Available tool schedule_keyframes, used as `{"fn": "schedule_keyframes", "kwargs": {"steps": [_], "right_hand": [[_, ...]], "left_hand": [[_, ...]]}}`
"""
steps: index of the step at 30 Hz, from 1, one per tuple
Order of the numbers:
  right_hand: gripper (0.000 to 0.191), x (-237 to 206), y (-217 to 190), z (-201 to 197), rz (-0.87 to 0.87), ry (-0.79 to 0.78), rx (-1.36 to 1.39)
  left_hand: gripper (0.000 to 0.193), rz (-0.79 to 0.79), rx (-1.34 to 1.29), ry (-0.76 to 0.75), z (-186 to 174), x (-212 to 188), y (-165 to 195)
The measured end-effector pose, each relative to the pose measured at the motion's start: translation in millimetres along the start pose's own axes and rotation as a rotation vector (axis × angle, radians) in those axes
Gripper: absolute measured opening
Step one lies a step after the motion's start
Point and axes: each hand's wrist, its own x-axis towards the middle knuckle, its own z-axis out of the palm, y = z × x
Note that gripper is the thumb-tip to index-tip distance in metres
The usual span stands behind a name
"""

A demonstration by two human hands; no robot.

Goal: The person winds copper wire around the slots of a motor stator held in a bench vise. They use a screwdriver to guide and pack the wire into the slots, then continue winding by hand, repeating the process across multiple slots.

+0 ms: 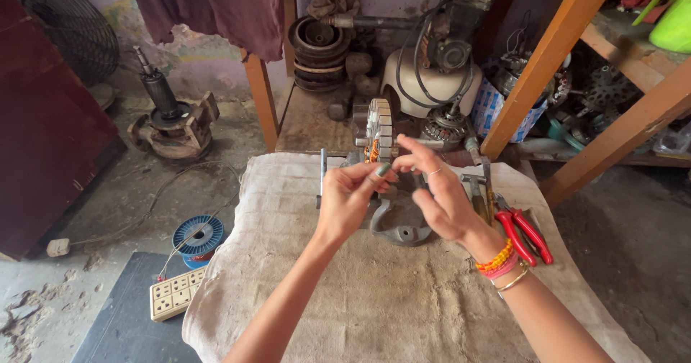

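- Where the cloth-covered table point(403, 305) ends at its left edge, a blue wire spool point(199, 236) and a cream socket board point(177, 293) lie on the floor.
- Left hand point(347, 199): fingertips pinched together near the far edge, just before the stator.
- Stator point(378, 130): upright on a grey stand point(398, 223), far edge, centre.
- Right hand point(439, 190): fingers spread, meeting the left fingertips; whether anything is gripped cannot be told.
- Red-handled pliers point(527, 233): right edge.
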Motion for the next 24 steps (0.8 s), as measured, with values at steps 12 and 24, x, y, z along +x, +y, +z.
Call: {"fn": "schedule_keyframes", "kwargs": {"steps": [12, 24], "right_hand": [[0.069, 13.2, 15.7, 5.8, 0.021, 0.103, -0.037], [0.047, 8.1, -28.0, 47.7, 0.15, 0.35, -0.06]], "left_hand": [[0.019, -0.361, -0.755, 0.264, -20.7, 23.0, -34.4], [0.03, -0.178, -0.281, 0.479, -1.8, 22.5, 3.3]]}}
